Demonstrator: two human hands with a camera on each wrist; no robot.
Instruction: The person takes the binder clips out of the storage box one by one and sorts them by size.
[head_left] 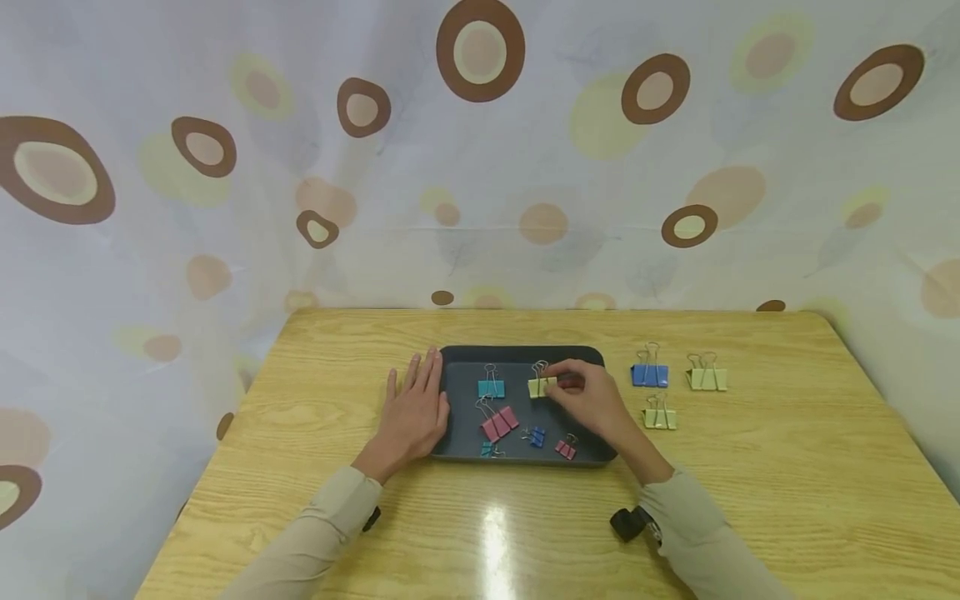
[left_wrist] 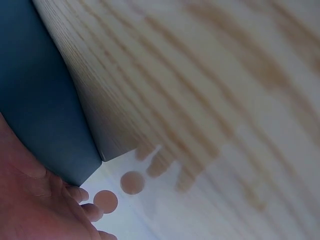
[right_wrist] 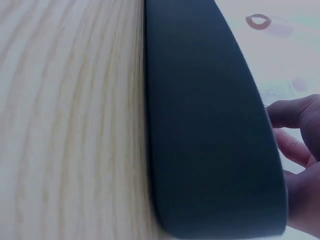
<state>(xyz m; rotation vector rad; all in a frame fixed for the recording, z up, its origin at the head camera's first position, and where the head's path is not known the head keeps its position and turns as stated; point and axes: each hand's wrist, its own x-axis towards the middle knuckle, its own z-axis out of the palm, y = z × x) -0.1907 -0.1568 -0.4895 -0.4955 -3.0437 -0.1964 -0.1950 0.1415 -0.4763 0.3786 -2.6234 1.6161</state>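
A dark tray [head_left: 525,460] lies on the table with binder clips of several colours in it. Over its right half my right hand [head_left: 592,402] pinches a yellow binder clip [head_left: 537,388] between thumb and fingers. My left hand [head_left: 411,412] rests with straight fingers against the tray's left edge. Also in the tray are a teal binder clip [head_left: 491,389], a large pink one [head_left: 499,424], a small blue one [head_left: 536,437], a small pink one [head_left: 566,450] and a small teal one [head_left: 487,449]. In the right wrist view the tray's wall [right_wrist: 215,125] hides the pinched clip.
On the table [head_left: 787,467], right of the tray, stand a blue binder clip [head_left: 649,375], a large yellow binder clip [head_left: 708,379] and a smaller yellow binder clip [head_left: 660,418]. A patterned curtain [head_left: 525,167] hangs behind the table's far edge.
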